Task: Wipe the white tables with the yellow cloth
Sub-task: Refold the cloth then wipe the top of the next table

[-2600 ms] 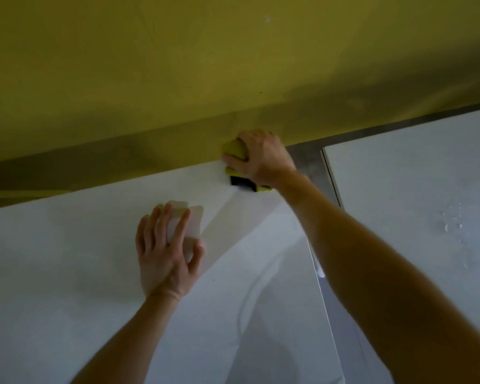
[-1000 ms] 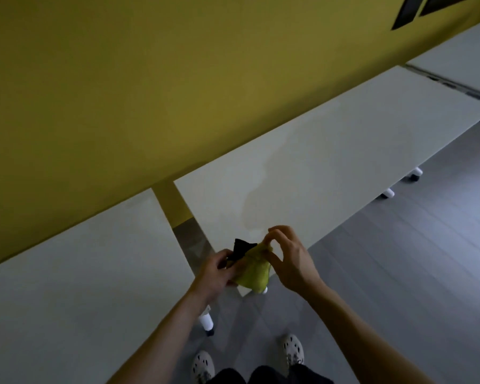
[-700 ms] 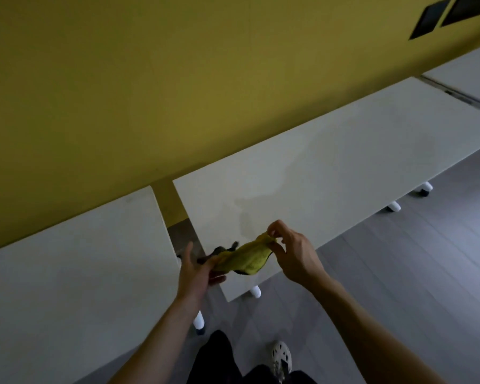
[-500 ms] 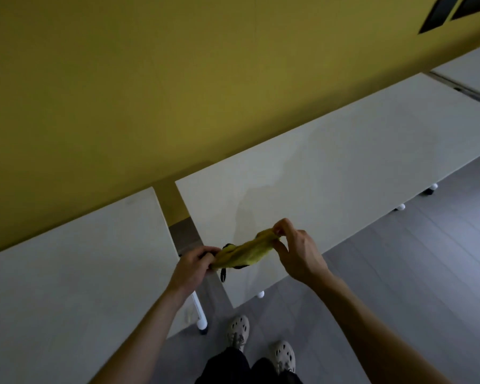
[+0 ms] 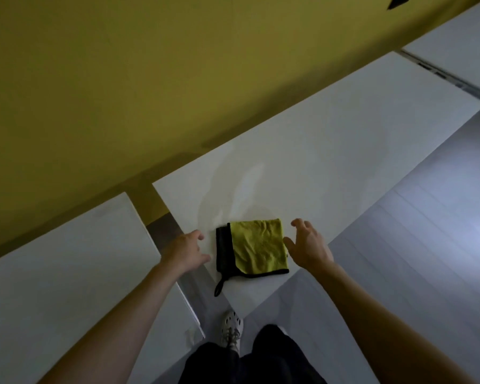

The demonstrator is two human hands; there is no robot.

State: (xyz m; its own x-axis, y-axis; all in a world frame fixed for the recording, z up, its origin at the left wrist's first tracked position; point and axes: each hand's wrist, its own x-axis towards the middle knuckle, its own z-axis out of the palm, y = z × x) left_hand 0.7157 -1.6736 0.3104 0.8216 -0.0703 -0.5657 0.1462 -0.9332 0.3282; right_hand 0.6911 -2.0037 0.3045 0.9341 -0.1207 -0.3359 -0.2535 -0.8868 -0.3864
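Yellow cloth [image 5: 257,246] is laid flat and folded on the near-left corner of the middle white table [image 5: 344,151]. A black strip is shown along the cloth's left edge, and a black loop [image 5: 219,289] trails from it toward the table's near corner. Faint smear marks are seen on the tabletop just beyond the cloth.

The left hand [image 5: 187,252] is held just left of the cloth, fingers loose and spread, nothing grasped and no contact with the cloth. The right hand [image 5: 309,246] is held just right of the cloth, also released, with fingers relaxed and apart from the fabric. Whether either hand touches the tabletop cannot be told.

A left white table [image 5: 67,273] is separated from the middle one by a narrow gap [image 5: 164,231]. A third white table [image 5: 460,51] is seen at far right. All are set against an olive-yellow wall [image 5: 150,79]. Grey floor [image 5: 427,259] and one pale shoe [image 5: 231,327] are visible below.
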